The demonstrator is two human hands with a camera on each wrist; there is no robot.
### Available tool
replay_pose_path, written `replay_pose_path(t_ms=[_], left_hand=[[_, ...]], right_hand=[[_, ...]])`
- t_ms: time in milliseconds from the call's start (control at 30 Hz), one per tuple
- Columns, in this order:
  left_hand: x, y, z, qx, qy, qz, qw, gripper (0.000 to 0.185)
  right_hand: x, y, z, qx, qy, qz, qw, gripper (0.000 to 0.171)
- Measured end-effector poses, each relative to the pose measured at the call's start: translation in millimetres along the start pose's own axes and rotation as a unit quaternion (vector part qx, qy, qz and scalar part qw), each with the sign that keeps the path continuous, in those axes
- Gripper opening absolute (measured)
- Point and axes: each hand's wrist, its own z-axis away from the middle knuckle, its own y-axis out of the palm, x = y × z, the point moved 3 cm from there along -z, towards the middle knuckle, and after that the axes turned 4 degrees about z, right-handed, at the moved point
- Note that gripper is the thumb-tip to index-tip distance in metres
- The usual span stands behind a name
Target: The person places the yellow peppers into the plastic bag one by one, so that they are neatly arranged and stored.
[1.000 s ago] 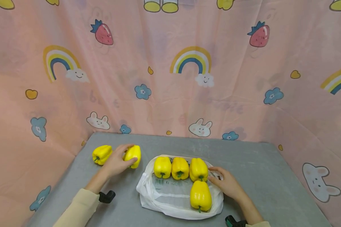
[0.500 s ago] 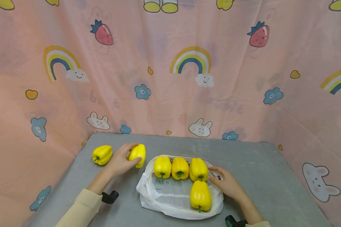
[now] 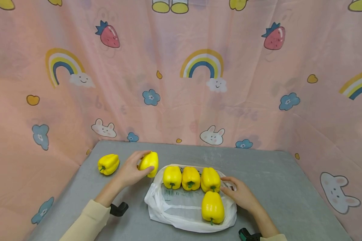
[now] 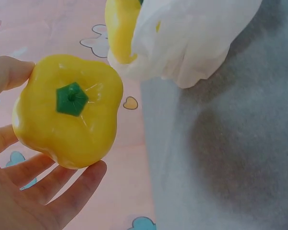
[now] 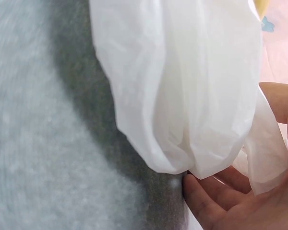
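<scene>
My left hand (image 3: 135, 171) grips a yellow bell pepper (image 3: 149, 164) just left of the bag. In the left wrist view, thumb and fingers wrap the side of the pepper (image 4: 69, 129), its green stem facing the camera. My right hand (image 3: 240, 195) holds the right rim of a white plastic bag (image 3: 160, 214); in the right wrist view the bag's film (image 5: 182, 96) passes between thumb and fingers. Inside the bag three yellow peppers stand in a back row, such as the middle pepper (image 3: 191, 178). Another pepper (image 3: 213, 207) lies in front at the right.
One more yellow pepper (image 3: 108, 164) lies on the grey table (image 3: 277, 180) at the far left. A pink printed curtain (image 3: 169, 110) hangs behind the table and along both sides. Dark wrist mounts (image 3: 119, 209) sit on both wrists.
My left hand has moved right with the pepper, away from the pepper at the far left and up to the bag's left rim. The right hand stays at the bag.
</scene>
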Motion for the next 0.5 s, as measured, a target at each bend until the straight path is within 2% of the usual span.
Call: replay_pose_path(t_ms=[333, 500], left_hand=[[-11.7, 2.0, 2.4, 0.005, 0.029, 0.017, 0.9994, 0.061], [-16.6, 3.4, 2.4, 0.008, 0.034, 0.025, 0.9991, 0.060]], right_hand=[[-0.1, 0.5, 0.0, 0.001, -0.002, 0.001, 1.000, 0.057], [0.6, 0.5, -0.4, 0.002, -0.002, -0.001, 1.000, 0.057]])
